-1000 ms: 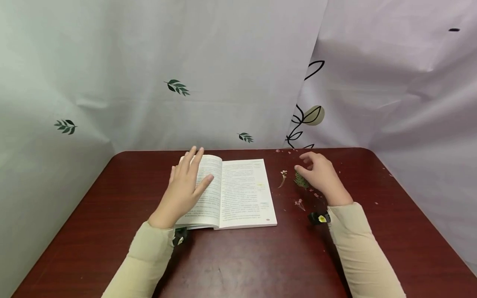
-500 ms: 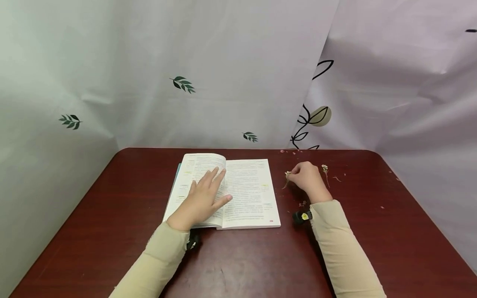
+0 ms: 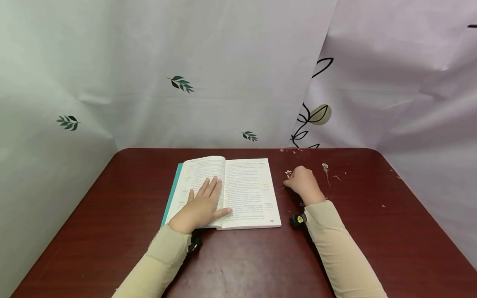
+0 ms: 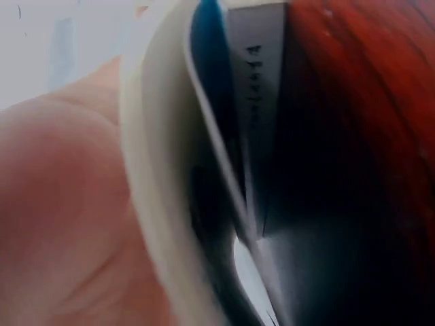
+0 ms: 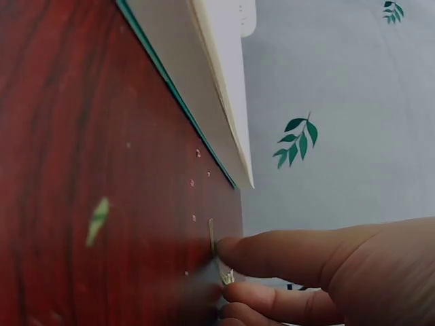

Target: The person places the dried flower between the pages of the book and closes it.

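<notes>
Right now, my head view shows the left hand [image 3: 199,211] lying flat, grasping nothing, on the left page of the open book [image 3: 246,186]. At the book's three o'clock, the right hand [image 3: 302,184] pinches a small flower [image 3: 288,173] by its stem; I can't tell whether it touches the table [image 3: 253,265]. Another flower [image 3: 325,166] lies at that hand's two o'clock.

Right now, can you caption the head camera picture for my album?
Left hand flat on an open book, right hand at a small flower beside it.
</notes>
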Demonstrator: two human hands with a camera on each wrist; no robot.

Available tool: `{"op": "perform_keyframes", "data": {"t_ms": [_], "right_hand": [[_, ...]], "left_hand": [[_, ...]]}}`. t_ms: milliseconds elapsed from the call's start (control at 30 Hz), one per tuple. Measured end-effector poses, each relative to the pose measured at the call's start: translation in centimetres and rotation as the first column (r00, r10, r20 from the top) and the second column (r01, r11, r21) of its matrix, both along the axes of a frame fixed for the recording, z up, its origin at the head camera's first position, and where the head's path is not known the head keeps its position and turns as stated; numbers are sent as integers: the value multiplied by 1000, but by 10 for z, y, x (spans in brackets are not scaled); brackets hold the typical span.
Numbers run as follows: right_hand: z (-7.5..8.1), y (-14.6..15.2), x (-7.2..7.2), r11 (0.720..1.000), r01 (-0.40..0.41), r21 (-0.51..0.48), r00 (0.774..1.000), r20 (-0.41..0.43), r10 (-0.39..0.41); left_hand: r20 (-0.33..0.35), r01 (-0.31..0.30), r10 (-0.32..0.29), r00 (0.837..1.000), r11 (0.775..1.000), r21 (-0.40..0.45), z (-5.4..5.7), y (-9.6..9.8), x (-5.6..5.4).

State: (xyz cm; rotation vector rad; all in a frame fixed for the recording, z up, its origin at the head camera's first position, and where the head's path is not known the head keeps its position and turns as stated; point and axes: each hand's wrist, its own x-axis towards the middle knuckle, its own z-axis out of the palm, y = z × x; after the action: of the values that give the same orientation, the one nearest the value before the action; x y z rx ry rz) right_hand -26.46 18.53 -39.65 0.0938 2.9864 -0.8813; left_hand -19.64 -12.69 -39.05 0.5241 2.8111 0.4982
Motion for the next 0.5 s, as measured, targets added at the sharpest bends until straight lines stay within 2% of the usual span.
{"op": "perform_keyframes", "data": {"t_ms": [200, 500], "right_hand": [[0, 4, 0, 1000, -21, 21, 1000, 10, 21], [2, 3, 1, 997, -47, 59, 999, 17, 46]], "left_hand": [[71, -1, 5, 997, 998, -55, -4, -5, -1], [66, 22, -19, 998, 999, -49, -7, -11, -3]]}}
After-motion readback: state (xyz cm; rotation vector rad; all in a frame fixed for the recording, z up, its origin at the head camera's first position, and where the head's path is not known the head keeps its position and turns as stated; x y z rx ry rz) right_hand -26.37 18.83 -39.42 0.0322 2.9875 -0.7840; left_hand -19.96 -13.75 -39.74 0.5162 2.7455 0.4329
